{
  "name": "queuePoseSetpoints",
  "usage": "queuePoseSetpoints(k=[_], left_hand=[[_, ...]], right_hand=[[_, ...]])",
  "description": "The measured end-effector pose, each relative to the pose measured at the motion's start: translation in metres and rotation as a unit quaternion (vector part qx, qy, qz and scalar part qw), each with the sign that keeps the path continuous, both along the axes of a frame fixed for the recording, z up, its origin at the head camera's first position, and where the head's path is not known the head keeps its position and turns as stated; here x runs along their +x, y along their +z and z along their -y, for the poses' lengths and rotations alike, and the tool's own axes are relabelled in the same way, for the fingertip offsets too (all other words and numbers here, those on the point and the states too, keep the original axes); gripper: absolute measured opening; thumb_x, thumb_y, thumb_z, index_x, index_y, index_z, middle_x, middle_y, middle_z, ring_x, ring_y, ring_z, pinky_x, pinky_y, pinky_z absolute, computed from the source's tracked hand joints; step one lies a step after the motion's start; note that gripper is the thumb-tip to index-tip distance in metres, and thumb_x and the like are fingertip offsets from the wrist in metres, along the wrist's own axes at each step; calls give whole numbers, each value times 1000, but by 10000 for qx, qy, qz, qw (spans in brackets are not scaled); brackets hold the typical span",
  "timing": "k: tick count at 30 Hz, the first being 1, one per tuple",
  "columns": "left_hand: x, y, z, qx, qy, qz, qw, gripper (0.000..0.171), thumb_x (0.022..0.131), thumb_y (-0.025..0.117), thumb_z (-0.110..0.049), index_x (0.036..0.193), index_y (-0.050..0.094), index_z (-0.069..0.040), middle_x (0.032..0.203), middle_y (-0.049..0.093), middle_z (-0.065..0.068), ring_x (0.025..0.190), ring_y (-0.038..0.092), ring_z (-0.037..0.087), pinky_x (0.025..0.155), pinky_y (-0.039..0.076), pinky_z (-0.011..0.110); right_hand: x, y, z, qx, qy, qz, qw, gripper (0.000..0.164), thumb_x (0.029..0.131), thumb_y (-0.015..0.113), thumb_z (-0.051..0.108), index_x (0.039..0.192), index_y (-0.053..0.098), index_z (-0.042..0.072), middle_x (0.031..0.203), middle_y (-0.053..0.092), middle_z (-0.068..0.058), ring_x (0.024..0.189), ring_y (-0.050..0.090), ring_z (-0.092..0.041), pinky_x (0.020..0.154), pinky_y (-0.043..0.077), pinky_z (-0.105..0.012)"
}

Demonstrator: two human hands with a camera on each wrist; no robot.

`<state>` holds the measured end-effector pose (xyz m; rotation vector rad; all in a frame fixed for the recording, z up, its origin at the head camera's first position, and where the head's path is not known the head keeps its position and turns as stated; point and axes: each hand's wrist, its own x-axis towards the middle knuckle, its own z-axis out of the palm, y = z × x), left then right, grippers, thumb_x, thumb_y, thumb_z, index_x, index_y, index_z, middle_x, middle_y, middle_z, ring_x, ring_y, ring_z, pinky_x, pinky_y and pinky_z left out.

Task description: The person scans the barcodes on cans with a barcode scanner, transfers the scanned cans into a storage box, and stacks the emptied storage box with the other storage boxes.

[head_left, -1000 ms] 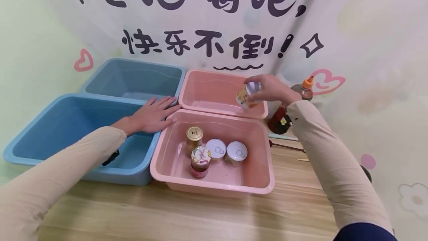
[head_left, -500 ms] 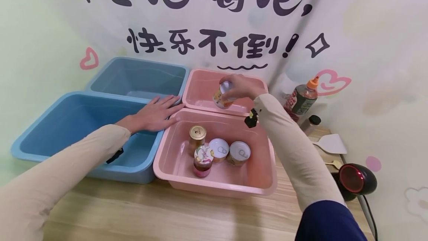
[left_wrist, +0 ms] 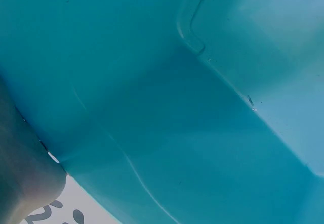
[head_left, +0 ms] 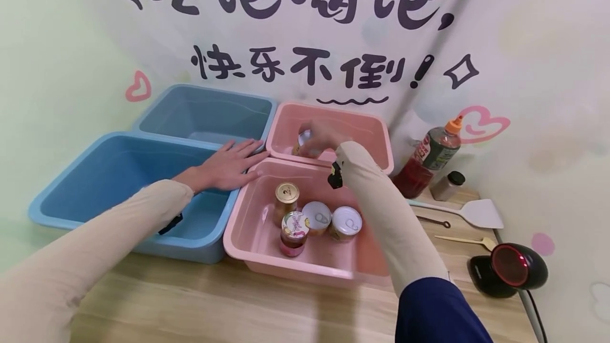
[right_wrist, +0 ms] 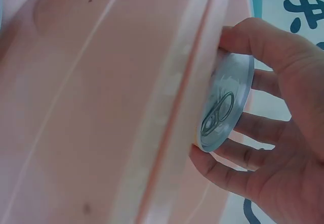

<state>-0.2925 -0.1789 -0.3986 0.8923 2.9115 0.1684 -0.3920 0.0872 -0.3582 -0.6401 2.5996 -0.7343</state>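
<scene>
My right hand (head_left: 325,137) grips a pull-tab food can (head_left: 304,137) inside the back pink bin (head_left: 388,147), near its left end. In the right wrist view, thumb and fingers curl round the can's ring-pull lid (right_wrist: 229,100); the bin rim hides the can's body. My left hand (head_left: 229,167) lies flat with spread fingers over the rims where the blue and pink bins meet. The front pink bin (head_left: 305,269) holds a gold-lidded can (head_left: 287,200), a small jar with a patterned lid (head_left: 294,232), and two pull-tab cans (head_left: 346,224).
Two blue bins stand at left, the front one (head_left: 43,200) and the back one (head_left: 200,89). To the right are an orange-capped sauce bottle (head_left: 431,155), a black-lidded jar (head_left: 448,187), a white spatula (head_left: 481,213), a small golden utensil (head_left: 488,243) and a black device (head_left: 519,266).
My right hand has carried the can leftward and down into the back pink bin. The left hand has stayed on the rims. The head view has shifted slightly.
</scene>
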Motion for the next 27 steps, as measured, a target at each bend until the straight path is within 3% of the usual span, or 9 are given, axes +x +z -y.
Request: queuePoseSetpoints(k=[7, 11, 21, 27], left_hand=[[4, 0, 1, 1, -1, -7, 10000, 63, 104, 42, -45, 159, 28, -19, 167, 19, 14, 155, 16, 38, 121, 12, 65], [5, 3, 1, 25, 10, -1, 10000, 63, 103, 43, -46, 158, 29, -19, 167, 19, 13, 155, 15, 37, 121, 12, 64], [2, 2, 0, -19, 28, -72, 10000, 63, 103, 41, -48, 159, 29, -20, 168, 19, 11, 155, 15, 36, 122, 11, 64], [4, 2, 1, -27, 67, 1, 10000, 62, 103, 41, -48, 159, 29, -22, 168, 19, 10, 155, 17, 35, 121, 12, 64]], right_hand=[[2, -10, 9, -40, -117, 157, 9998, 52, 80, 84, 16, 127, 64, 6, 123, 63, -9, 103, 61, -27, 81, 58, -36], [0, -16, 12, -41, -139, 261, 9996, 51, 83, 80, 12, 130, 62, 3, 122, 63, -12, 102, 60, -29, 82, 58, -38], [-16, -40, 16, 88, -184, 376, 9991, 43, 86, 75, 15, 127, 65, 8, 124, 63, -10, 90, 62, -27, 66, 54, -31], [-17, -46, 19, -192, -270, 563, 9979, 43, 84, 77, 13, 126, 67, 10, 118, 65, -8, 94, 63, -29, 67, 58, -34]])
